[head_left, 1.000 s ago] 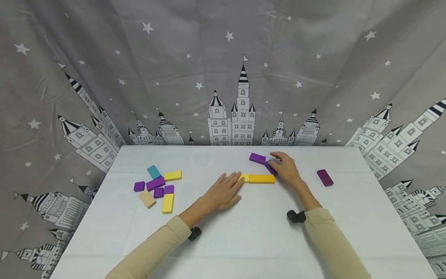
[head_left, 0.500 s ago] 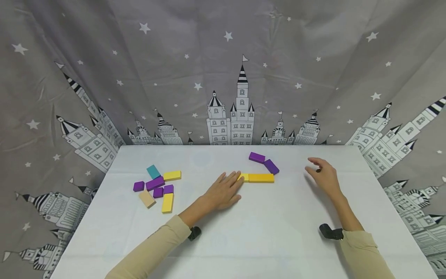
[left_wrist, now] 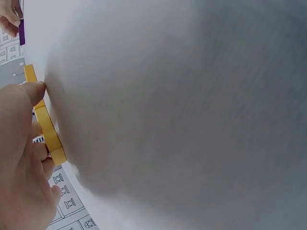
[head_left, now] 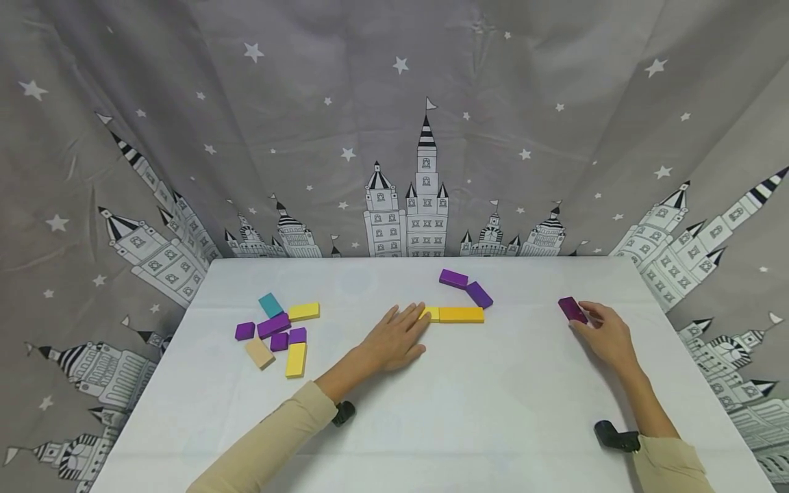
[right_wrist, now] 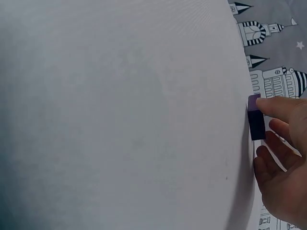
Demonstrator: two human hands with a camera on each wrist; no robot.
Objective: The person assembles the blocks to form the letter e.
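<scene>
Right hand [head_left: 607, 335] lies at the right side of the desk [head_left: 468, 411], its fingers loosely bent around the near end of a dark purple block [head_left: 572, 309]; the right wrist view shows fingertips [right_wrist: 273, 106] touching the block [right_wrist: 256, 123], which lies flat on the desk surface. Whether the grip is closed firmly cannot be told. Left hand [head_left: 397, 337] lies palm-down near the desk centre with fingers straight, holding nothing; its fingertips touch the left end of a short yellow block [head_left: 432, 313], which lies end to end with a long yellow block [head_left: 461, 315]. Two purple blocks [head_left: 466, 287] lie just behind the right end of the long yellow block, meeting at an angle. At the left side of the desk, well apart from both hands, lies a cluster of blocks [head_left: 279, 331] in teal, yellow, purple and tan. A grey curtain [head_left: 394, 123] printed with stars and castles hangs behind the desk.
</scene>
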